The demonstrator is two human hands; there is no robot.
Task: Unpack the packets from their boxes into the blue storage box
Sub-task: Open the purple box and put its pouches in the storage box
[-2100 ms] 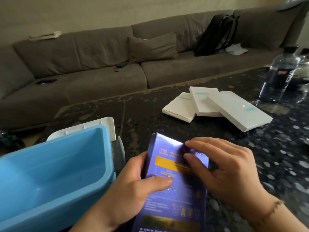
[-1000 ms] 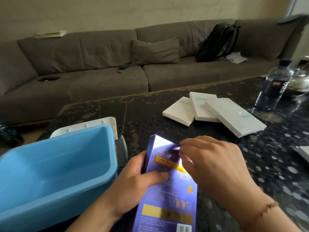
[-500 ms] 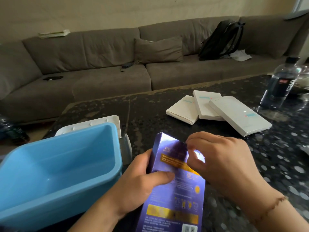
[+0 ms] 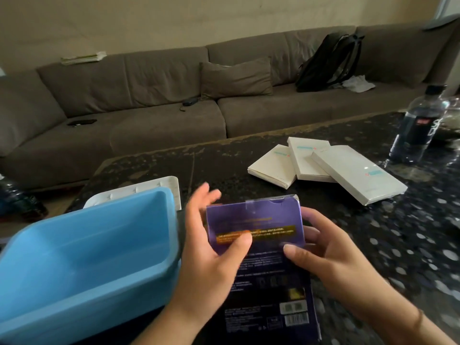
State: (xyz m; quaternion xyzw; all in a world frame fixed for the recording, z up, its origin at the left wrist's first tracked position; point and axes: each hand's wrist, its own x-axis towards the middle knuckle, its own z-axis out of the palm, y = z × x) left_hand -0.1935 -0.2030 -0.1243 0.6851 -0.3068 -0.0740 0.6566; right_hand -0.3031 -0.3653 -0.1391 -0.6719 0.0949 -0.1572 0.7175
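A purple box (image 4: pixel 263 247) with an orange band of print is held upright in front of me over the dark speckled table (image 4: pixel 410 232). My left hand (image 4: pixel 211 247) grips its left edge, thumb on the front, fingers spread behind. My right hand (image 4: pixel 323 252) holds its right edge, thumb low on the front. The top flap looks shut, with a clear tape tab. The blue storage box (image 4: pixel 154 260) stands at my left, with nothing visible inside. Three white boxes (image 4: pixel 323 168) lie overlapping on the table further back at right.
A white lid (image 4: pixel 149 191) lies behind the blue storage box. A water bottle (image 4: pixel 418 128) stands at the table's far right. A brown sofa (image 4: pixel 149 108) with a cushion and a black backpack (image 4: pixel 331 61) runs behind the table.
The purple box has turned square to me and risen. My right hand left the top corner and now holds the right edge. My left fingers have spread behind the box.
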